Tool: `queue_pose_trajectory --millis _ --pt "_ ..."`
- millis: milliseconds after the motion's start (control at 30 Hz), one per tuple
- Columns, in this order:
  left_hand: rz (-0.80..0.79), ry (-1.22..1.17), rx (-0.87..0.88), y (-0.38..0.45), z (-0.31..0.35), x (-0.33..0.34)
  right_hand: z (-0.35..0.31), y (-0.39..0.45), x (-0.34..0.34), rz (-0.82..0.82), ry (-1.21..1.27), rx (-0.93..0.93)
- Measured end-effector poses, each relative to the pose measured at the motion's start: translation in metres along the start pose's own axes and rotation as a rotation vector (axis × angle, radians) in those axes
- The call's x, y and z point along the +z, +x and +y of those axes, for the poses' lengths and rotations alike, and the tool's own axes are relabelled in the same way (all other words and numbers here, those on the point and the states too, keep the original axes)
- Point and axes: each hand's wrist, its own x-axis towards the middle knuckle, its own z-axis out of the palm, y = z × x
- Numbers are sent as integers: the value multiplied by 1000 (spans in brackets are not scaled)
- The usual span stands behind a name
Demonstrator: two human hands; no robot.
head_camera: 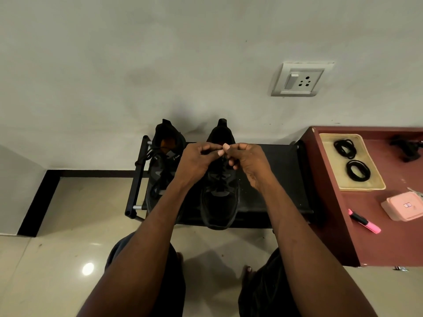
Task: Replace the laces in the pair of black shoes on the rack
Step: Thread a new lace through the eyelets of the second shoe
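Two black shoes stand side by side on a low black rack (281, 179), toes toward me. The left shoe (163, 165) has loose laces hanging over the rack's left end. Over the tongue of the right shoe (219, 202), my left hand (196, 162) and my right hand (249, 165) meet, fingertips pinched together on its black lace (220, 173), which runs criss-cross down the shoe. Two coiled black laces (351, 160) lie in a beige tray (370, 185) to the right.
A dark red table (338, 225) stands right of the rack with the tray, a pink box (404, 205), a pink marker (365, 221) and a black item at its far edge. A wall socket (299, 80) is above. My knees are below, over a glossy tiled floor.
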Motion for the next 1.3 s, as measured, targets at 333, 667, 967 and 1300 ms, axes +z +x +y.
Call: queue_pose_trajectory --millis 333,667,967,1300 --pt "107 575 141 28 -25 16 22 10 -4 209 -471 67" --pt "-41 654 102 43 -25 22 27 2 -2 15 -919 -112" --pt "-102 564 -147 45 -17 25 30 6 -6 94 -835 -142" --pt "-43 276 -341 44 -23 32 36 8 -4 97 -800 -131"
